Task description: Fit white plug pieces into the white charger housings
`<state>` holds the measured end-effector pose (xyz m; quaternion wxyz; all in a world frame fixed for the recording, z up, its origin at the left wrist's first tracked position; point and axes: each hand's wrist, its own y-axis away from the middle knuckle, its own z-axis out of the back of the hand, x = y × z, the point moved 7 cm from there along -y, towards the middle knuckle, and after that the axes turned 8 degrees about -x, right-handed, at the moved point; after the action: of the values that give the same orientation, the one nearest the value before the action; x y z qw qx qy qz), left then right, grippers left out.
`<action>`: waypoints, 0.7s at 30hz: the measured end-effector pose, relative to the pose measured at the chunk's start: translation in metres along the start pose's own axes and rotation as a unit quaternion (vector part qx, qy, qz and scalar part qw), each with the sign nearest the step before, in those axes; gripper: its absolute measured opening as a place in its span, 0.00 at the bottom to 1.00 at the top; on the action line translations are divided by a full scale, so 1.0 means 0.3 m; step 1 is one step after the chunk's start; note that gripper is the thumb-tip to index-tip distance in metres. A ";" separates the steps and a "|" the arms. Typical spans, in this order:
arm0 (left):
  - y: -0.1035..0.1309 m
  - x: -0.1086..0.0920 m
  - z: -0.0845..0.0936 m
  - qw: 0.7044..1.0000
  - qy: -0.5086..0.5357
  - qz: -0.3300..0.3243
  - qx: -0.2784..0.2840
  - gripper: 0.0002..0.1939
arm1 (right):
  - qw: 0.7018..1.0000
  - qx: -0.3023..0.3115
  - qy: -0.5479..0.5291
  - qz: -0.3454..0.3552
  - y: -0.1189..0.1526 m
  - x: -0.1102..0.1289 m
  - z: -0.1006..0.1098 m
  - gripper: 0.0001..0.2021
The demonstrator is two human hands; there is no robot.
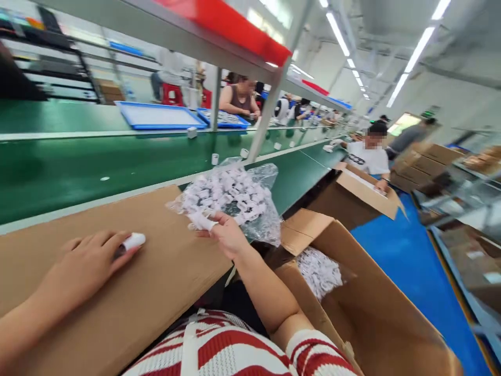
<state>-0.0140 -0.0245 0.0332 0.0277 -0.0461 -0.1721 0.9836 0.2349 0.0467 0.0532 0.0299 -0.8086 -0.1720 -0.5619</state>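
Note:
My left hand rests over the cardboard sheet, its fingers closed around a small rounded white plastic piece. At the near edge of a clear plastic bag is my right hand, thumb and fingers pinching a white plastic piece. Many small ring-like white parts lie heaped in and on the open bag, just beyond the right hand. The bag sits at the corner of the cardboard, beside the green conveyor belt.
An open carton with bagged white parts stands to my right. Several white pieces sit along the green belt. Blue trays lie across it. A co-worker reaches into another carton farther right.

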 end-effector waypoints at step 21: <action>-0.073 -0.125 -0.058 0.944 0.302 0.079 0.103 0.20 | 0.983 0.002 0.173 0.054 -0.019 -0.073 -0.029 0.17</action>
<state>0.0260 -0.0006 0.0274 0.0051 -0.3514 -0.0497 0.9349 0.2184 0.0447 0.0354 0.0911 -0.7072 -0.1218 -0.6905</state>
